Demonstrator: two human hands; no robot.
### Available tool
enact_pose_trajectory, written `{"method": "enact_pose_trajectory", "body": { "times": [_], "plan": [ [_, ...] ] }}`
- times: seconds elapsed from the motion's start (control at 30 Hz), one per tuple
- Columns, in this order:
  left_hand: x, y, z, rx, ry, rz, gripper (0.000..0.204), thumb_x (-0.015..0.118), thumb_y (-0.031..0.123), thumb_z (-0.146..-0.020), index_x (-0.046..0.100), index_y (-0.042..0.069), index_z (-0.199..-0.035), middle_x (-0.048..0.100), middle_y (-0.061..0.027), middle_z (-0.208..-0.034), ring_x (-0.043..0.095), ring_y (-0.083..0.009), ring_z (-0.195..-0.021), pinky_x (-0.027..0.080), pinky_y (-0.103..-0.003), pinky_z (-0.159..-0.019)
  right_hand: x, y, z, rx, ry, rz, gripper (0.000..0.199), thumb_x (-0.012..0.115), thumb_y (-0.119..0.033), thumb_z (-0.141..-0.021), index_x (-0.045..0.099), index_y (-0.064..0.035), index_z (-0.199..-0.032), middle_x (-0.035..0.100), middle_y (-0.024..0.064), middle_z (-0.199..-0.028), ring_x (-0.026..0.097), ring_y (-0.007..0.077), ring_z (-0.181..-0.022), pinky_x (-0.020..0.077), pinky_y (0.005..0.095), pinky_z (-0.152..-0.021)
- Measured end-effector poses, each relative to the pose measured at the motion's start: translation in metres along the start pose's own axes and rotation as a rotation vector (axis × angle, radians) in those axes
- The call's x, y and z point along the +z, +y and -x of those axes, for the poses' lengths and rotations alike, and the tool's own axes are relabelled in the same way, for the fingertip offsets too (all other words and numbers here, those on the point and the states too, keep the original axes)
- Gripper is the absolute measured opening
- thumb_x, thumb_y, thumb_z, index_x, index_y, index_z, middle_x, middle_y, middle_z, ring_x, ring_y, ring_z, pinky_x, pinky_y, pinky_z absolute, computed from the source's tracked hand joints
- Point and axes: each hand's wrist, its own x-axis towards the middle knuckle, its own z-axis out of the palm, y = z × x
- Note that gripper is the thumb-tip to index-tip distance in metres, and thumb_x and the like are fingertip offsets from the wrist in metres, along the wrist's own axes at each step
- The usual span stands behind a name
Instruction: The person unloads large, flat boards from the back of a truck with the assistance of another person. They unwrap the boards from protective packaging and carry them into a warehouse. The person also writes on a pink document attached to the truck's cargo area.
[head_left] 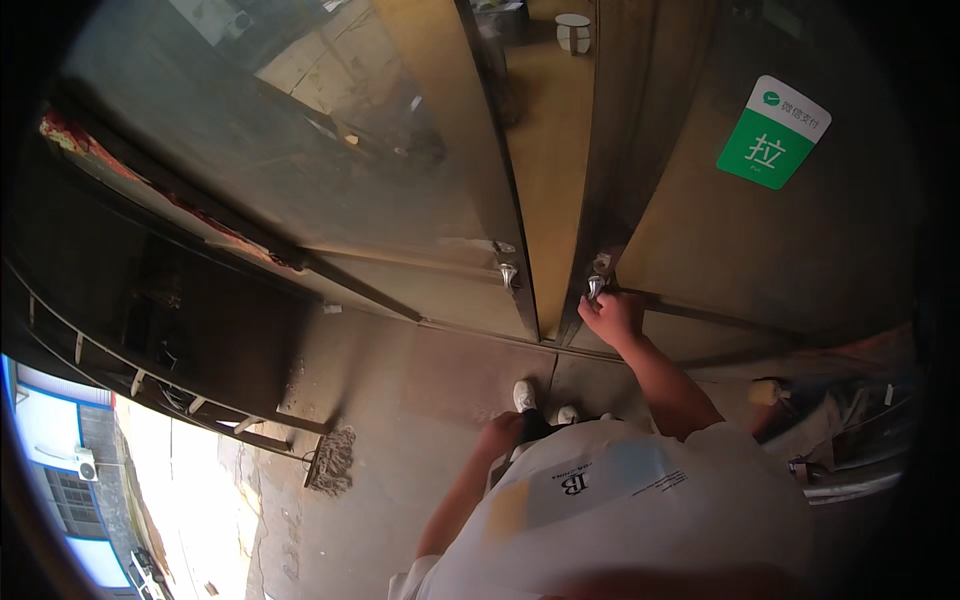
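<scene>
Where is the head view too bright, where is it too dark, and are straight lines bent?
In the head view, the street at lower left is washed out by sunlight; the rim is black; the glass door carries hazy reflections; door frames curve from fisheye distortion; the right hand on the metal handle stays fairly sharp.

Two glass doors [330,190], two metal handles [508,273] (one gripped), one green sticker [773,132].

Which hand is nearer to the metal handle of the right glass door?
Right. The right hand is up at the right door's handle, touching or gripping it. The left hand hangs low beside the body, far below the handle, touching no door.
</scene>
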Motion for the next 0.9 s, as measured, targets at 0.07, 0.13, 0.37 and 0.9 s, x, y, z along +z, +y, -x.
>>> {"method": "enact_pose_trajectory", "body": {
  "times": [0.07,0.13,0.37,0.9],
  "plan": [
    [-0.056,0.021,-0.042,0.019,-0.085,-0.138,0.029,0.062,0.028,-0.096,0.07,0.007,-0.113,0.073,-0.0158,-0.11,0.069,-0.0317,-0.103,0.054,-0.04,-0.087,-0.009,0.016,0.005,0.002,0.09,-0.066,0.033,0.074,-0.034,-0.078,0.064,-0.0101,-0.056,0.059,0.0082,-0.05,0.061,0.0307,-0.046,0.0474,0.0414,-0.047],
    [-0.088,0.032,-0.075,-0.05,0.013,-0.035,0.028,0.061,0.029,-0.096,0.07,0.009,-0.113,0.073,-0.0159,-0.108,0.07,-0.0326,-0.102,0.054,-0.042,-0.087,-0.014,0.012,-0.015,-0.238,0.208,-0.076,0.03,0.078,-0.03,-0.073,0.063,-0.0099,-0.056,0.059,0.0076,-0.051,0.06,0.0304,-0.046,0.0469,0.0407,-0.047],
    [-0.08,0.08,-0.177,0.079,-0.278,-0.165,0.032,0.062,0.035,-0.094,0.069,0.013,-0.115,0.073,-0.0163,-0.107,0.069,-0.0337,-0.104,0.055,-0.041,-0.089,-0.09,0.074,0.065,0.338,0.134,0.182,0.021,0.076,-0.028,-0.072,0.065,-0.0107,-0.064,0.063,0.0057,-0.057,0.064,0.0266,-0.054,0.0491,0.0376,-0.051],
    [0.084,0.237,-0.346,0.373,-0.683,-0.43,0.033,0.061,0.037,-0.095,0.071,0.016,-0.117,0.073,-0.015,-0.108,0.069,-0.0319,-0.101,0.054,-0.041,-0.089,-0.138,0.211,0.147,1.068,0.177,-0.012,0.037,0.075,-0.047,-0.078,0.076,-0.0122,-0.09,0.07,0.005,-0.066,0.07,0.0256,-0.065,0.0556,0.0379,-0.064]
  ]
}}
